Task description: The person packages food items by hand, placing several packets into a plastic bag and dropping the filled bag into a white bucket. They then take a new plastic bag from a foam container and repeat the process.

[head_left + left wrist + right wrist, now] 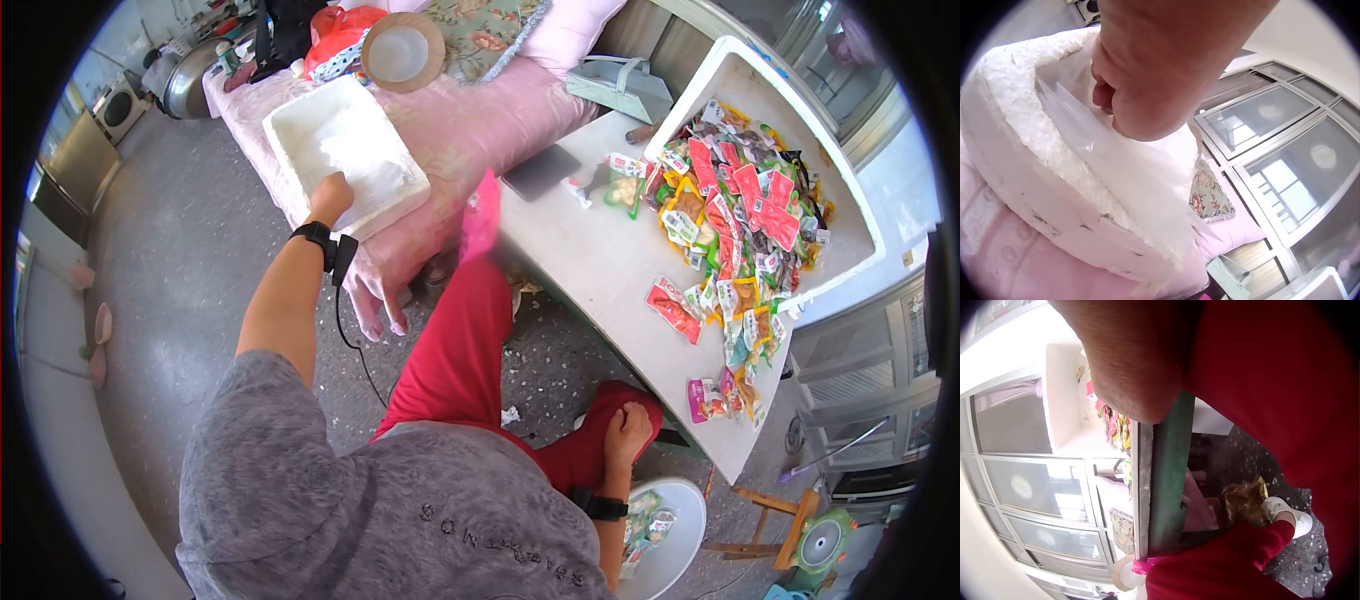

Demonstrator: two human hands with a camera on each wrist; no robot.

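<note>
My left hand [332, 198] reaches down into a white foam box [285, 150], its fingers curled inward. Clear plastic sheets or bags [1141, 181] lie in the box right under and beside the hand. In the left wrist view the palm side hides the fingertips, so I cannot tell whether they pinch the plastic. My right hand [628, 432] rests on the knee of the red trousers [455, 350], fingers relaxed, near the edge of the white table [590, 260]. A bright pink plastic piece [481, 215] lies over the other knee, beside the table corner.
On the table, a large white foam box [850, 190] lies tipped with many snack packets [735, 200] spilling out. A dark flat tablet-like thing [541, 172] lies near the table's corner. A white bucket [685, 520] with packets stands by my right arm. The foam box sits on a pink-covered bed [480, 120].
</note>
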